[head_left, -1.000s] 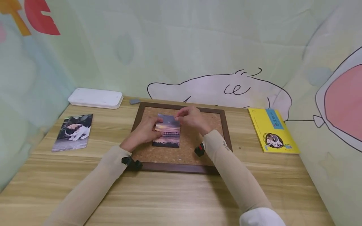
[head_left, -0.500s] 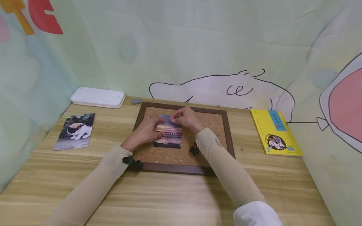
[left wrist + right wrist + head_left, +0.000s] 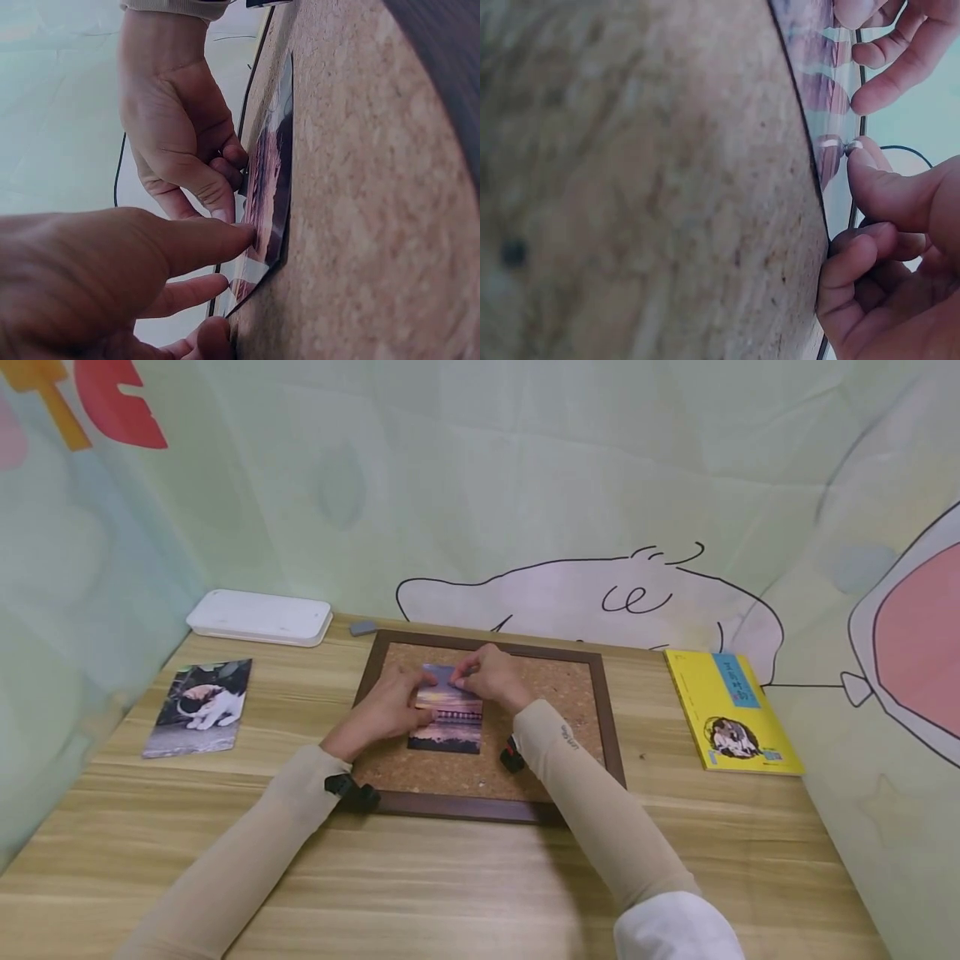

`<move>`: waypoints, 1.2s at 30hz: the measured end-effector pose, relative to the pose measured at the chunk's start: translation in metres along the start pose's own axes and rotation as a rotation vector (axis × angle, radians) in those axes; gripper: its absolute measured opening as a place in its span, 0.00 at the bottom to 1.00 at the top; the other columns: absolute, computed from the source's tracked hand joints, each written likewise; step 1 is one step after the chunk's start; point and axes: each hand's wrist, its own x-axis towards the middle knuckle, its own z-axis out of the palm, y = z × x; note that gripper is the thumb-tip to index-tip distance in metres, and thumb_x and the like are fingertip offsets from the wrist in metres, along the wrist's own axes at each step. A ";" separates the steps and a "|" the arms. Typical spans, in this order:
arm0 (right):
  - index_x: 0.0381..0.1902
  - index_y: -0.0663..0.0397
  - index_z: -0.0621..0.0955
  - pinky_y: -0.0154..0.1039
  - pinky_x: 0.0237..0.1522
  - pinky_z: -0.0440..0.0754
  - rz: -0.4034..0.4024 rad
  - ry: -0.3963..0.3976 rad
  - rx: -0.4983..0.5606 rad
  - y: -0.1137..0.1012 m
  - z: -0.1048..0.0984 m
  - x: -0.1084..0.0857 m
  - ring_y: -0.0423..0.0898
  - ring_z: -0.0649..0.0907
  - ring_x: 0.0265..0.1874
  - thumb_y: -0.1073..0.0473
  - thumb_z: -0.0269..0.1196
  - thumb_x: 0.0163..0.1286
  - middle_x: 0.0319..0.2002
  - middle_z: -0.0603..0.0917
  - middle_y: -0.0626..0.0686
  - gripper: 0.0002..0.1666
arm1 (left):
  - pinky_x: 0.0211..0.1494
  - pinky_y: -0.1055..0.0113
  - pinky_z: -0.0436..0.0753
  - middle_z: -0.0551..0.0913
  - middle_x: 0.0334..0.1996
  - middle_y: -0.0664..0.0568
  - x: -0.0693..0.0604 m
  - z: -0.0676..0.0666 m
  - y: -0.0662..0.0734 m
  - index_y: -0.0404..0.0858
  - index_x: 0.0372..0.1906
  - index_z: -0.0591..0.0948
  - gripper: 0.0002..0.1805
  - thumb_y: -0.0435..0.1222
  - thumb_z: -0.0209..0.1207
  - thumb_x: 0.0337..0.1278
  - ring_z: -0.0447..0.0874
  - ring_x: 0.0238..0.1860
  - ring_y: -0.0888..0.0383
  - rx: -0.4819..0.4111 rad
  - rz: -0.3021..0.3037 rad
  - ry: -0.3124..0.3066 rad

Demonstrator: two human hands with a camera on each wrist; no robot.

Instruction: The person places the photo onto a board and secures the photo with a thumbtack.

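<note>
A sunset photo [image 3: 450, 735] lies on the framed cork board [image 3: 442, 781]. My left hand [image 3: 384, 706] rests at the photo's left side, thumb and fingers extended and pressing on its surface, as the left wrist view shows beside the photo [image 3: 274, 172]. At the photo's upper part is my right hand [image 3: 491, 678]. In the right wrist view its thumb and index finger pinch a small pin [image 3: 848, 148] against the glossy photo [image 3: 821, 90], while the other fingers curl beside the photo's edge. Whether the pin has entered the cork cannot be seen.
On the left lie a cat photo [image 3: 198, 708] and, behind it, a white case [image 3: 258, 617]. A small grey block [image 3: 363, 627] sits by the board's back left corner. A yellow book [image 3: 731, 714] lies at the right. A printed curtain [image 3: 480, 485] stands behind the table.
My right hand has moved left along the photo's upper part, away from its top right corner. My left hand keeps its place on the photo. The head view has shifted slightly.
</note>
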 end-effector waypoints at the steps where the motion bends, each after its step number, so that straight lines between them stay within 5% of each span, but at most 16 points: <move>1: 0.40 0.50 0.93 0.34 0.39 0.72 0.000 0.005 -0.007 0.000 0.000 0.000 0.44 0.77 0.38 0.59 0.73 0.71 0.48 0.91 0.53 0.04 | 0.55 0.54 0.71 0.73 0.59 0.32 0.000 0.000 0.000 0.32 0.71 0.78 0.31 0.37 0.70 0.66 0.68 0.55 0.44 0.001 0.000 0.001; 19: 0.41 0.53 0.92 0.35 0.40 0.71 0.029 0.001 -0.023 -0.001 0.000 0.000 0.44 0.77 0.39 0.56 0.73 0.72 0.42 0.88 0.50 0.07 | 0.50 0.58 0.68 0.73 0.56 0.34 0.001 0.000 -0.002 0.33 0.70 0.79 0.30 0.37 0.70 0.66 0.68 0.53 0.45 0.007 -0.001 0.000; 28: 0.40 0.54 0.90 0.34 0.38 0.72 0.068 -0.018 0.099 -0.007 -0.001 -0.001 0.44 0.77 0.38 0.55 0.72 0.70 0.40 0.85 0.49 0.08 | 0.57 0.53 0.71 0.73 0.59 0.32 0.002 0.001 -0.002 0.32 0.70 0.79 0.30 0.36 0.70 0.66 0.69 0.56 0.43 0.001 0.003 0.004; 36: 0.30 0.51 0.85 0.35 0.35 0.73 0.078 0.006 0.161 -0.007 0.000 -0.001 0.45 0.77 0.35 0.58 0.70 0.66 0.36 0.82 0.49 0.05 | 0.51 0.58 0.69 0.75 0.55 0.35 0.001 0.000 -0.003 0.32 0.69 0.79 0.29 0.37 0.69 0.66 0.67 0.52 0.45 0.008 0.027 0.001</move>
